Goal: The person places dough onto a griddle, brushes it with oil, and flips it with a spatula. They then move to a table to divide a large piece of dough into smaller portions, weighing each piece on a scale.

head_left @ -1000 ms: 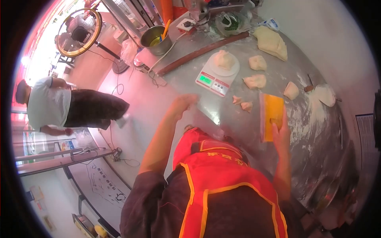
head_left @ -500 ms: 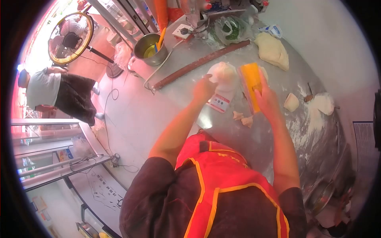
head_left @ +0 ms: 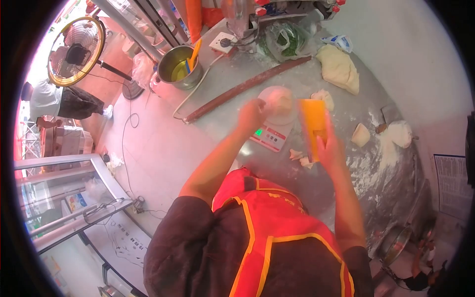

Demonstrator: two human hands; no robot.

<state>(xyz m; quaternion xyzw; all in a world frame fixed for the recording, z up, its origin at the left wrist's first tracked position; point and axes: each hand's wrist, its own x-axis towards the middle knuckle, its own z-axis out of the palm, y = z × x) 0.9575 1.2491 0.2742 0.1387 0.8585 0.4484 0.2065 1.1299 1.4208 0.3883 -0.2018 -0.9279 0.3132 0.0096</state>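
My right hand [head_left: 330, 147] grips a yellow scraper [head_left: 312, 119], held upright just right of the white digital scale [head_left: 269, 136]. A lump of dough [head_left: 279, 101] lies on the round pan of the scale. My left hand [head_left: 252, 115] is at the left edge of that pan, its fingers curled and blurred beside the dough; whether they hold anything is hidden. Two small dough scraps [head_left: 296, 154] lie below the scraper. Partly behind the scraper is another piece [head_left: 324, 98], and a further piece [head_left: 360, 134] sits to the right.
A long rolling pin [head_left: 247, 88] lies diagonally behind the scale. Further back are a metal pot [head_left: 180, 67], a power socket [head_left: 223, 42], a bag of greens [head_left: 287, 40] and a large dough slab [head_left: 338, 69]. A person [head_left: 47, 101] is at the far left beyond a fan [head_left: 76, 52].
My left hand has reached up to the scale. The scraper has moved left toward the scale, then slightly down. The person at the left is farther away.
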